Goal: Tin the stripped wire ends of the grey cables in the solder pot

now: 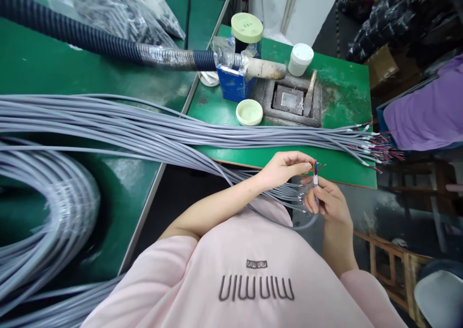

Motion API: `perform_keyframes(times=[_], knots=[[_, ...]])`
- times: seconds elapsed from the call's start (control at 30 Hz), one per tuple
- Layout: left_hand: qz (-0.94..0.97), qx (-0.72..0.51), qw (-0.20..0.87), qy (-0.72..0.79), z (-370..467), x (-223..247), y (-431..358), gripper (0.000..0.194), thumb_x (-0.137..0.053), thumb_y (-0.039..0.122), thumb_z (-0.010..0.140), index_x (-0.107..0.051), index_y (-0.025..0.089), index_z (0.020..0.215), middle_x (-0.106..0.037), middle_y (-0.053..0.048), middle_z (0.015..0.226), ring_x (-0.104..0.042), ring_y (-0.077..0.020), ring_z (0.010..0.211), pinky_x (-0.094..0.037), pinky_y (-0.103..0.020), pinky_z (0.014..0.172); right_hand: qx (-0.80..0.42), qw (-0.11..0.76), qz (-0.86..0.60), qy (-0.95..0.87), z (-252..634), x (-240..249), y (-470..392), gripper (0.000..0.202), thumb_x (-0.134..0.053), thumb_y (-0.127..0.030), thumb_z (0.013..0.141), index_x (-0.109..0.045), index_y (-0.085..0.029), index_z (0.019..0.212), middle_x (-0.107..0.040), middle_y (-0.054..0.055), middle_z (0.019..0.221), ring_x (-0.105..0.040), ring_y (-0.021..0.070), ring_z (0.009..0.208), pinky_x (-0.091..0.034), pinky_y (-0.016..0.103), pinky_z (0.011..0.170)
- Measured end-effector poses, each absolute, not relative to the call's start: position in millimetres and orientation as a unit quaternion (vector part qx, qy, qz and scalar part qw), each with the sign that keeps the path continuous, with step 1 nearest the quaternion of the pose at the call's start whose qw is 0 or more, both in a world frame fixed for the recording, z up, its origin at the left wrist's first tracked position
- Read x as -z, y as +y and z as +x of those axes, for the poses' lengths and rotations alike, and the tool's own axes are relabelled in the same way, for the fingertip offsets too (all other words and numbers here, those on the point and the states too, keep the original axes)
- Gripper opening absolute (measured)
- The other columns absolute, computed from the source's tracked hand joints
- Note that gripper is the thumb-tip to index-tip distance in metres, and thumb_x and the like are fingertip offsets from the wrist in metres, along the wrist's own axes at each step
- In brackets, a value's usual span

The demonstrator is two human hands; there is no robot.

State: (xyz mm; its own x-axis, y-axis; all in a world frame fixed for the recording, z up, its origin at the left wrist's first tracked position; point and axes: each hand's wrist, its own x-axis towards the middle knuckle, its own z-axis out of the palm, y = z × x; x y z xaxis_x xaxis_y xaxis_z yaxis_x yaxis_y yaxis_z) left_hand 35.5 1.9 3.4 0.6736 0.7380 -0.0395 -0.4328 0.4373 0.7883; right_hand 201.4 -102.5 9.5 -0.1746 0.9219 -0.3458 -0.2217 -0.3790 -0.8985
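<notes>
A grey multi-core cable [306, 225] loops up in front of my chest. My right hand [333, 200] is closed round it just below its white-banded end, which points upward. Thin coloured wires [317, 168] fan out of that end. At these wires, my left hand [284, 168] pinches with thumb and forefinger, apparently on one or more strands. Behind both hands, a long bundle of similar grey cables [253, 137] lies across the green bench, its stripped wire ends at the right. More cable ends [289, 195] hang at the bench's front edge, partly hidden by my left arm.
Behind the bundle is a solder pot [289, 99] with a wooden-handled scraper [310, 94]. Around it stand a white jar [300, 59], a pale green lid [249, 112] and a blue box [234, 83]. A ribbed hose [90, 41] crosses above; coiled cable [72, 198] lies left.
</notes>
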Motion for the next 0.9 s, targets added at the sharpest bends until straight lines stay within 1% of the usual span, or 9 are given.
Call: perform_keyframes(times=[0.13, 0.2, 0.27, 0.4, 0.6, 0.73, 0.8, 0.9], knots=[[0.353, -0.32, 0.864, 0.162, 34.3, 0.2, 3.4, 0.031, -0.077, 0.037, 0.073, -0.072, 0.012, 0.091, -0.069, -0.003, 0.076, -0.06, -0.0076, 0.066, -0.048, -0.022, 0.068, -0.695, 0.422, -0.453, -0.366, 198.9, -8.4, -104.3, 0.026, -0.057, -0.037, 0.089, -0.061, -0.018, 0.106, -0.053, -0.004, 0.045, -0.044, 0.0105, 0.038, -0.027, 0.022, 0.039], [0.326, -0.302, 0.883, 0.151, 33.5, 1.6, 3.2, 0.033, -0.078, 0.038, 0.072, -0.07, 0.012, 0.09, -0.068, -0.003, 0.074, -0.061, -0.008, 0.064, -0.049, -0.021, 0.066, -0.703, 0.414, -0.44, -0.375, 198.4, -7.4, -104.8, 0.027, -0.057, -0.038, 0.089, -0.062, -0.018, 0.106, -0.053, -0.004, 0.045, -0.044, 0.0103, 0.037, -0.026, 0.021, 0.038], [0.324, -0.3, 0.885, 0.15, 31.8, 1.3, 2.6, 0.032, -0.078, 0.038, 0.072, -0.069, 0.012, 0.088, -0.067, -0.003, 0.073, -0.061, -0.0082, 0.063, -0.049, -0.021, 0.064, -0.706, 0.398, -0.437, -0.391, 198.6, -6.9, -105.0, 0.029, -0.056, -0.039, 0.09, -0.062, -0.018, 0.109, -0.054, -0.004, 0.045, -0.041, 0.0093, 0.035, -0.023, 0.021, 0.037], [0.374, -0.315, 0.861, 0.139, 24.8, -4.3, 2.0, 0.029, -0.08, 0.034, 0.07, -0.067, 0.012, 0.084, -0.065, -0.001, 0.07, -0.06, -0.0078, 0.061, -0.047, -0.02, 0.061, -0.694, 0.366, -0.449, -0.427, 199.5, -7.8, -105.2, 0.032, -0.055, -0.038, 0.091, -0.061, -0.016, 0.114, -0.056, -0.004, 0.047, -0.034, 0.0072, 0.032, -0.021, 0.021, 0.036], [0.431, -0.305, 0.847, 0.064, 16.1, -12.3, 5.6, 0.026, -0.076, 0.034, 0.076, -0.064, 0.011, 0.081, -0.063, -0.002, 0.069, -0.059, -0.008, 0.057, -0.046, -0.021, 0.057, -0.699, 0.346, -0.446, -0.44, 197.8, -10.9, -104.0, 0.037, -0.054, -0.041, 0.091, -0.061, -0.015, 0.116, -0.056, -0.004, 0.046, -0.033, 0.0071, 0.032, -0.023, 0.021, 0.036], [0.489, -0.3, 0.817, 0.056, 12.8, -13.7, 9.4, 0.029, -0.075, 0.039, 0.077, -0.066, 0.011, 0.083, -0.061, -0.003, 0.071, -0.059, -0.009, 0.056, -0.045, -0.022, 0.055, -0.698, 0.344, -0.451, -0.437, 194.7, -11.8, -102.7, 0.041, -0.056, -0.045, 0.088, -0.062, -0.014, 0.115, -0.054, -0.004, 0.045, -0.034, 0.0074, 0.032, -0.025, 0.021, 0.036], [0.522, -0.304, 0.795, 0.063, 10.1, -14.3, 11.7, 0.03, -0.074, 0.04, 0.077, -0.069, 0.012, 0.085, -0.06, -0.004, 0.075, -0.059, -0.0091, 0.057, -0.045, -0.023, 0.055, -0.699, 0.342, -0.451, -0.437, 193.6, -11.8, -102.1, 0.043, -0.057, -0.046, 0.088, -0.062, -0.013, 0.115, -0.054, -0.005, 0.045, -0.035, 0.0076, 0.033, -0.025, 0.021, 0.036], [0.587, -0.31, 0.744, 0.079, 5.4, -16.5, 14.8, 0.028, -0.072, 0.04, 0.079, -0.072, 0.013, 0.087, -0.06, -0.005, 0.079, -0.059, -0.01, 0.063, -0.045, -0.024, 0.061, -0.697, 0.335, -0.45, -0.446, 193.4, -12.4, -101.0, 0.044, -0.056, -0.047, 0.088, -0.062, -0.013, 0.115, -0.053, -0.005, 0.044, -0.036, 0.0078, 0.034, -0.025, 0.021, 0.036]])
